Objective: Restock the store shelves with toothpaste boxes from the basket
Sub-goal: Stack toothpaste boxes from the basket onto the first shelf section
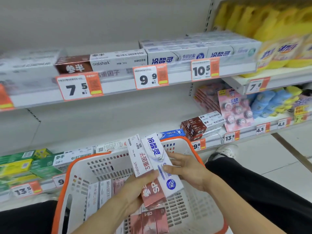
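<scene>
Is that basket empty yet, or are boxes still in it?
Not empty. The basket holds white toothpaste boxes standing at its left and pink boxes lying on its bottom.

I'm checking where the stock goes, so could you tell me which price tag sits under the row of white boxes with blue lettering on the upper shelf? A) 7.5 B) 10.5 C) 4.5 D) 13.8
B: the 10.5 price tag hangs on the upper shelf edge directly below the white boxes with blue lettering; it lies to the right of the 9.9 tag.
</scene>
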Tool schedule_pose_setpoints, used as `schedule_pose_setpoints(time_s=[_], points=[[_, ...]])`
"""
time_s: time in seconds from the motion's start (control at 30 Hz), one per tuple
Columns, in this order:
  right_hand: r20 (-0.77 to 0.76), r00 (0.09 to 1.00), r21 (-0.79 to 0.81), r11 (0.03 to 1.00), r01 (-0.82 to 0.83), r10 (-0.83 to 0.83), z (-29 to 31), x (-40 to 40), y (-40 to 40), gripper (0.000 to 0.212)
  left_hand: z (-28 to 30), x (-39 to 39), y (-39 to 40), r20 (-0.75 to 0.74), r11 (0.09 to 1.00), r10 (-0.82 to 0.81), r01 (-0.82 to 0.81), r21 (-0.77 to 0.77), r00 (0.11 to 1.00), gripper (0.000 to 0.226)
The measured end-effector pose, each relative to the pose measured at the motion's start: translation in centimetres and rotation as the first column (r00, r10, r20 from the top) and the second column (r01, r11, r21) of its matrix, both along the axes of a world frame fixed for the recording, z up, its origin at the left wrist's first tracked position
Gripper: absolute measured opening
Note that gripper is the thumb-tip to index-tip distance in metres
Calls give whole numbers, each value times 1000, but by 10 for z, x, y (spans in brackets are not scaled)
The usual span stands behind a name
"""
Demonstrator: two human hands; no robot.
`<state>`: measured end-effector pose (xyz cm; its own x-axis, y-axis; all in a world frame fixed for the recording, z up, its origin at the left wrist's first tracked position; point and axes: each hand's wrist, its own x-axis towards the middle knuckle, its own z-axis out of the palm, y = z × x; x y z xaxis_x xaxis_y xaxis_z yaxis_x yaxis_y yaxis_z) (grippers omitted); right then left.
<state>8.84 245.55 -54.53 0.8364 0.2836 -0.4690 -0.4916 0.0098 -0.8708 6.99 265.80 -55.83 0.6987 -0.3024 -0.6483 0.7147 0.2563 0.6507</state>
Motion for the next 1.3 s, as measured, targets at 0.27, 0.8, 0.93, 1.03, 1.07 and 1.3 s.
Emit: schedule_pose_setpoints(time_s=[0.27,0.8,0.93,1.03,1.07,1.3], points=[[67,981,-147,974,-171,182,49,-5,0,36,65,5,19,90,972,-184,168,165,979,54],[774,633,-323,875,361,25,281,88,-51,57,202,101,61,450,701,-617,192,687,645,60],[800,480,-588,633,504,360,323,161,-20,58,199,112,56,522,740,-578,134,659,627,36],[684,485,-721,407,560,545,335,217,3,56,196,120,62,533,746,-592,161,646,604,35],[647,493,-748,360,558,581,335,236,8,54,195,123,66,533,744,-598,167,647,598,36],[316,624,-925,85,371,715,313,327,8,50,198,131,94,573,757,-579,120,643,580,37]])
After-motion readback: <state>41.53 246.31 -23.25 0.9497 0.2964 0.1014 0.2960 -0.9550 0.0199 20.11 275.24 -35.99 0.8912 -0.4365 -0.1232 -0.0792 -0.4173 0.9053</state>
